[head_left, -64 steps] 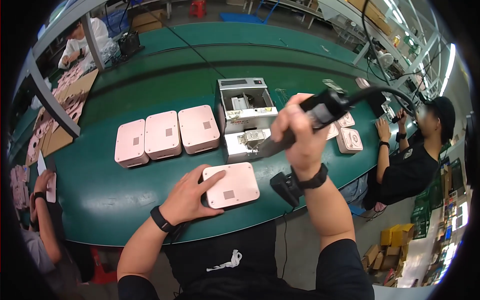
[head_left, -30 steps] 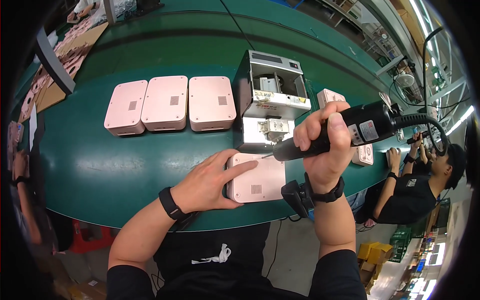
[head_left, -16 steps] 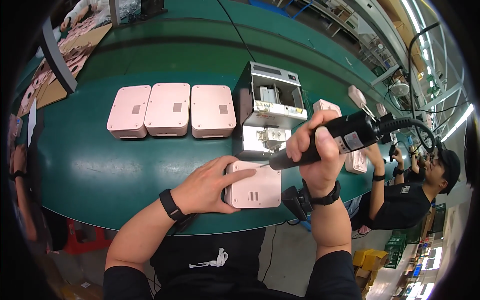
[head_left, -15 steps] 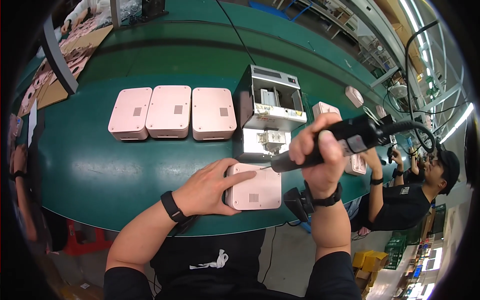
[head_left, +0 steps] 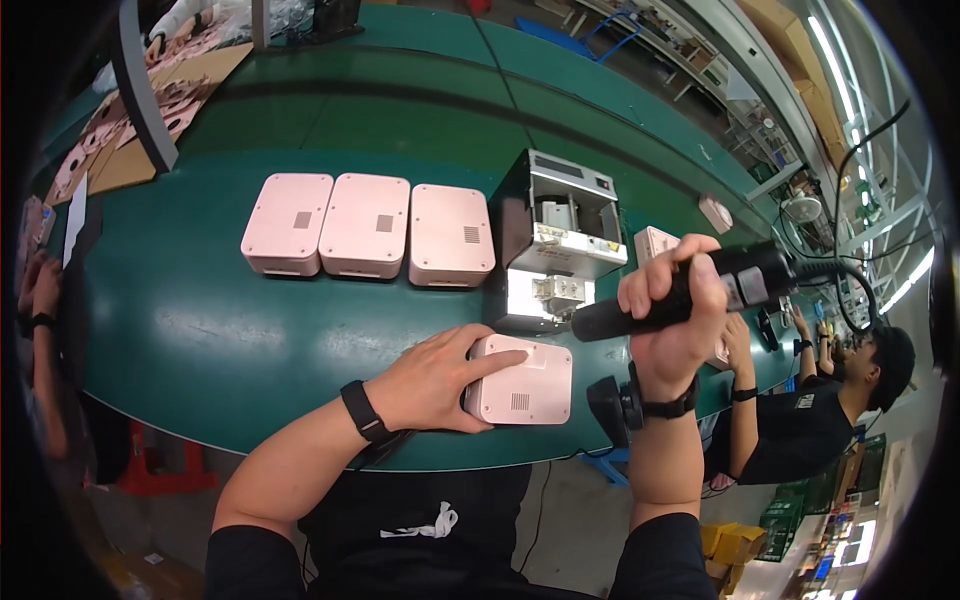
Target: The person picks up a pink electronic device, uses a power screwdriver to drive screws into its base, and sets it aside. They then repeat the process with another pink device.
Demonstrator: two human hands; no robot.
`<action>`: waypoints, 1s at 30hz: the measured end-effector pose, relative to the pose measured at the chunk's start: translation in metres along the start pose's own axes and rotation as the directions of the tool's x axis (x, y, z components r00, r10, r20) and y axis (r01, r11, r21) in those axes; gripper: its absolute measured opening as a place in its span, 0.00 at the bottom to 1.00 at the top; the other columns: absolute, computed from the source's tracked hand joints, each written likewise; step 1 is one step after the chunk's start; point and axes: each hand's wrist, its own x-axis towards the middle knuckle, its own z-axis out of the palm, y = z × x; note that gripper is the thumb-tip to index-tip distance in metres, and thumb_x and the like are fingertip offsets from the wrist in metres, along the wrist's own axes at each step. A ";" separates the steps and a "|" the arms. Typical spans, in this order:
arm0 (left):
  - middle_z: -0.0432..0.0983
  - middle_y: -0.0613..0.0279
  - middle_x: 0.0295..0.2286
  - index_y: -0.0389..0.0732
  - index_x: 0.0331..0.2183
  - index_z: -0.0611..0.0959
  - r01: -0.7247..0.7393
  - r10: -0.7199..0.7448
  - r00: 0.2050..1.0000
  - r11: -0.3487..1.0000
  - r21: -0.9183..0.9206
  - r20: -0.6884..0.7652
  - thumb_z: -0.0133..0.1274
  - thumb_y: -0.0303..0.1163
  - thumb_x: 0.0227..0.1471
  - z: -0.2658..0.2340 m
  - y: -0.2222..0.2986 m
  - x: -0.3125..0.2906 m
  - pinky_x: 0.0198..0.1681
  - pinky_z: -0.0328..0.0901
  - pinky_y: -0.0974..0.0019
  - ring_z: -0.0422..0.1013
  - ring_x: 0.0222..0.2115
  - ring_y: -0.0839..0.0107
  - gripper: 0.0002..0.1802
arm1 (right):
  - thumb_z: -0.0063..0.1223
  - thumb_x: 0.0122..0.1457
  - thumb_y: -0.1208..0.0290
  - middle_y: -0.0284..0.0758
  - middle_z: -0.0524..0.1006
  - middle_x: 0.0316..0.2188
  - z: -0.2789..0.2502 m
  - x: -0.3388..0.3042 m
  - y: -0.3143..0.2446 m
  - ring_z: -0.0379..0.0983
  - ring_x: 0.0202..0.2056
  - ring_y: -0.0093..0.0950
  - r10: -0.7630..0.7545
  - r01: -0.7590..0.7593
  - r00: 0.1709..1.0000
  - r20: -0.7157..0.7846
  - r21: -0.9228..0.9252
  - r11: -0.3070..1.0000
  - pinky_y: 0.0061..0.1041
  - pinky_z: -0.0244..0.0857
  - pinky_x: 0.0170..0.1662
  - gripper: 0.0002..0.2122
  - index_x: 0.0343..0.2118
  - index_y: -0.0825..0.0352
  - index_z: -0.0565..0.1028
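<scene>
A pale pink square plastic case (head_left: 540, 385) with a small vent grid and corner screw holes lies near the table's front edge. My left hand (head_left: 430, 380) grips its left side, thumb at the near edge and index finger across the top. In my right hand (head_left: 680, 310) is a black electric screwdriver (head_left: 755, 275) with a cord, held clear of the case. Its nose points left toward the front of a screw feeder (head_left: 560, 250), a black and metal box; the bit is hard to make out there. A black strap with a small device circles my right wrist.
Left of the feeder, three similar pink cases (head_left: 365, 225) stand in a row on the green table (head_left: 200, 360). More pink parts (head_left: 655, 243) lie beyond my right hand. A co-worker (head_left: 810, 400) sits at the right; a grey post (head_left: 145, 90) rises at the left.
The screwdriver has lifted off the case and moved right and up, its nose now beside the feeder. My left hand still grips the case. The whole view has shifted slightly.
</scene>
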 end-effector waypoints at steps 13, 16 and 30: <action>0.64 0.50 0.51 0.54 0.56 0.74 -0.024 0.024 0.999 0.999 -0.026 -0.021 0.73 0.39 0.30 0.006 -0.006 -0.003 0.53 0.67 0.54 0.67 0.51 0.49 0.47 | 0.47 0.61 0.57 0.32 0.66 0.19 0.041 -0.027 0.011 0.62 0.15 0.23 -0.021 0.003 0.972 0.234 0.076 0.997 0.27 0.62 0.23 0.14 0.38 0.63 0.63; 0.63 0.49 0.50 0.53 0.57 0.74 -0.027 0.026 1.000 0.999 -0.047 -0.015 0.74 0.37 0.29 0.007 -0.004 -0.003 0.53 0.66 0.53 0.66 0.51 0.48 0.49 | 0.48 0.60 0.57 0.32 0.66 0.19 0.042 -0.030 0.015 0.62 0.15 0.23 0.001 -0.029 0.963 0.271 0.098 0.995 0.27 0.61 0.22 0.14 0.37 0.63 0.62; 0.63 0.49 0.51 0.49 0.50 0.80 -0.005 0.004 1.000 0.998 -0.068 -0.021 0.73 0.38 0.31 0.006 -0.001 -0.002 0.53 0.66 0.53 0.66 0.51 0.48 0.39 | 0.50 0.60 0.59 0.33 0.66 0.19 0.050 -0.033 0.017 0.62 0.16 0.24 0.014 -0.031 0.978 0.206 0.078 0.996 0.26 0.61 0.22 0.15 0.37 0.64 0.62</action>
